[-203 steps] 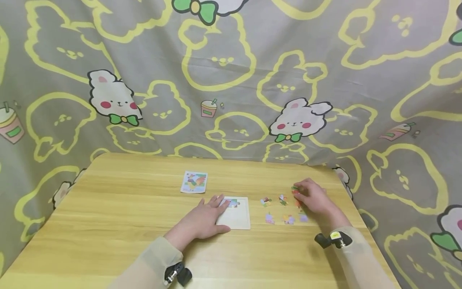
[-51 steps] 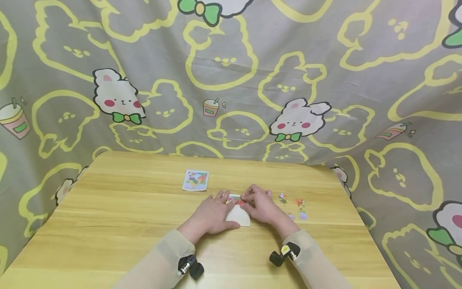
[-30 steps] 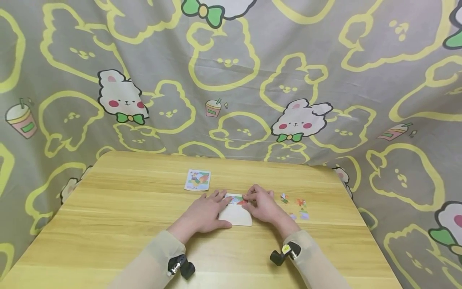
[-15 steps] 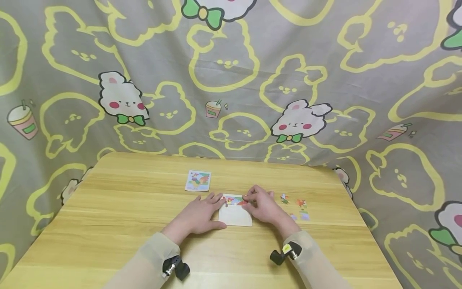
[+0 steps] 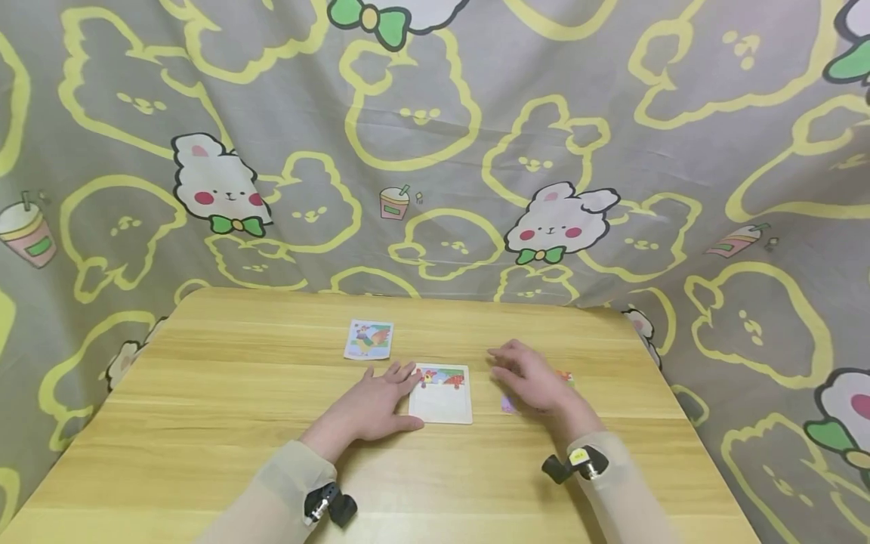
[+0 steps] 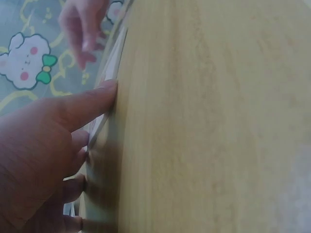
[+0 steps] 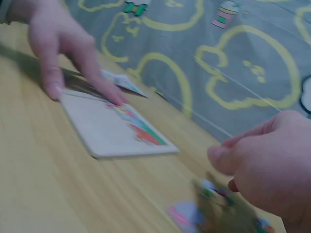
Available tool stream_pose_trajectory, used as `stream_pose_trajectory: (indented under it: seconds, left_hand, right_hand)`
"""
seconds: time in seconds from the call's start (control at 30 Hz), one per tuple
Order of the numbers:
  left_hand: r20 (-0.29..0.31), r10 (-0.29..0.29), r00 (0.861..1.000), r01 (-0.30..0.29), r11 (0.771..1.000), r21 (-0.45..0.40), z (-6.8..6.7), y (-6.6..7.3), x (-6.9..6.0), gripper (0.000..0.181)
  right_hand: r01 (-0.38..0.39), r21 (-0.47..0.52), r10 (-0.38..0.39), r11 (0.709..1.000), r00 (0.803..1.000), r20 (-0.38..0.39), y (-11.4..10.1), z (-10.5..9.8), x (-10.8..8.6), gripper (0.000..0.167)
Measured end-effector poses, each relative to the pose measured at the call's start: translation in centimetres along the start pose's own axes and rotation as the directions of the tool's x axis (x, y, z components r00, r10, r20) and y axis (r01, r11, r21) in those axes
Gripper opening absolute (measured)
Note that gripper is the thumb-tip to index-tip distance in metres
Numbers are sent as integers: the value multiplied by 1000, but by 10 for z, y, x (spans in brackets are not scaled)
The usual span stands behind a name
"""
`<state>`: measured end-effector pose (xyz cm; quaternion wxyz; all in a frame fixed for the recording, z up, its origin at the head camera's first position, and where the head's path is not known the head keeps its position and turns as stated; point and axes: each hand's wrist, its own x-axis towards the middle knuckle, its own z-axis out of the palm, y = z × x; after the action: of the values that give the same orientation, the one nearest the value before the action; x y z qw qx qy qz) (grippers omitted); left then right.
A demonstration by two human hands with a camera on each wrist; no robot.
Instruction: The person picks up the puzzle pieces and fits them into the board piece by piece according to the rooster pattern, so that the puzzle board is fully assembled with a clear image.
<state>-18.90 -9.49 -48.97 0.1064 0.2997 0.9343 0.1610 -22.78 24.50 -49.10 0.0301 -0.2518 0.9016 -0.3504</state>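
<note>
A white square puzzle tray lies on the table, with a row of joined jigsaw pieces along its far edge. My left hand rests at the tray's left side, fingers stretched and thumb touching the near left corner. To the right, my right hand hovers above loose jigsaw pieces, its fingers bent loosely. Nothing shows between them. The right wrist view has the right thumb and fingers just above blurred pieces; the hand hides part of the group.
Behind and left of the tray lies a small picture card with a colourful bird. The wooden table ends at a grey patterned curtain at the back and sides.
Pieces from the right-hand group now form the tray's top row. My right hand has left that row and moved right over the loose pieces. The left hand shifted slightly left, uncovering the row.
</note>
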Motion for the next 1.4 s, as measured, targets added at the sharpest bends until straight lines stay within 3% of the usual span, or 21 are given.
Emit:
stream_pose_trajectory:
  seconds: [0.27,0.6,0.8,1.0,1.27,1.4]
  left_hand:
    - [14,-6,1000,7,999,-41,-2,0,1,88]
    - [46,-4,999,8,997,-76,-6,0,-1,82]
    - [45,-8,999,12,996,-90,-6,0,-1,81]
    - [39,-10,999,14,995,-96,-4,0,-1,80]
    - [34,-17,999,20,996,-91,-4,1,-1,80]
    - [36,-13,999,16,997,-81,-4,0,-1,80]
  right_hand:
    - [-34,-54,33,998,999,-20,20,-26,-18,43]
    - [20,-56,-17,998,998,56,17,-15,-11,37]
    - [-45,-21,46,999,994,99,15,-15,-7,38]
    - [-73,-91,81,993,993,82,15,-13,-7,30]
    - [52,-134,-49,990,999,24,19,-6,-10,28]
    - [71,-211,-68,975,997,20,21,-3,-12,28]
